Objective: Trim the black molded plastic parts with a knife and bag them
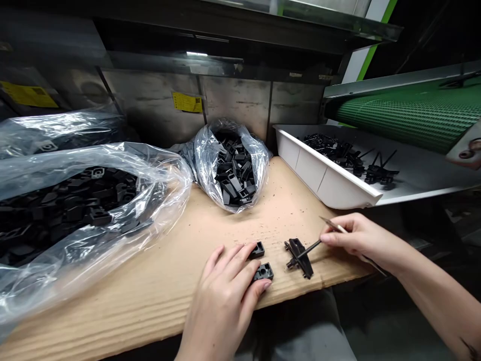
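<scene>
My left hand (229,293) rests at the board's front edge, its thumb and fingers closed round a small black plastic block (264,272) with a round hole. A second black block (257,249) lies just behind it, partly under the fingertips. My right hand (351,238) pinches the end of the dark stem of a black moulded plastic part (300,257), which is tilted at the board edge. The same hand also holds a thin pointed tool (340,228), its tip pointing left and its shaft passing behind the fingers; its exact kind is unclear.
A clear plastic bag (203,165) of black blocks stands at the back; a larger open bag (176,185) lies left. At right, a white tray (326,185) holds black moulded parts (379,173) beneath a green conveyor belt (409,113). Cardboard (169,281) covers the work surface.
</scene>
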Action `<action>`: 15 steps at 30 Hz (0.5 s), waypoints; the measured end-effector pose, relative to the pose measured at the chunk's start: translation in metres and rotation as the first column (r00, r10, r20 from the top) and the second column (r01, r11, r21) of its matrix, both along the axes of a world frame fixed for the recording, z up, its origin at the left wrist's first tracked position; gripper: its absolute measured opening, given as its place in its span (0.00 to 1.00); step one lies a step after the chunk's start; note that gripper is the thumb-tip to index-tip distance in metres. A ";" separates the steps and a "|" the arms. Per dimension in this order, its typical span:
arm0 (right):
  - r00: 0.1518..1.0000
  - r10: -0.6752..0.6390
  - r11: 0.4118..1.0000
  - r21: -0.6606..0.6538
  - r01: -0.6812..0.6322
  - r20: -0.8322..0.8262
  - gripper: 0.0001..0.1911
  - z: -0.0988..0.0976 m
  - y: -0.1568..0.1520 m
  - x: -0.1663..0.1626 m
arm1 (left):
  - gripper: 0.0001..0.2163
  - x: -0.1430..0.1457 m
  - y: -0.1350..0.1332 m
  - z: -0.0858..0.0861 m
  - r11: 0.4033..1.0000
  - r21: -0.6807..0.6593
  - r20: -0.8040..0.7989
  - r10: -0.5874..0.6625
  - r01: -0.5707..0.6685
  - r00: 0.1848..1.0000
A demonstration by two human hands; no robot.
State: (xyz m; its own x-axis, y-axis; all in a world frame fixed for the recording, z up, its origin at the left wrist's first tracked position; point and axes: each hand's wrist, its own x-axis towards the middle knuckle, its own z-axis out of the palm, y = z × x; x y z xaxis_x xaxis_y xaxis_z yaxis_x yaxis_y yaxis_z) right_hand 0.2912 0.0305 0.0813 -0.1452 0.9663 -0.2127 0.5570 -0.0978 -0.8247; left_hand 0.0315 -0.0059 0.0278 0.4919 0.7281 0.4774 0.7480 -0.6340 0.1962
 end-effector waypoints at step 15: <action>0.844 -0.442 0.813 0.532 0.235 0.304 0.17 -0.037 -0.006 0.022 | 0.05 0.014 -0.015 0.023 0.849 -0.497 0.689 0.260 0.179 0.677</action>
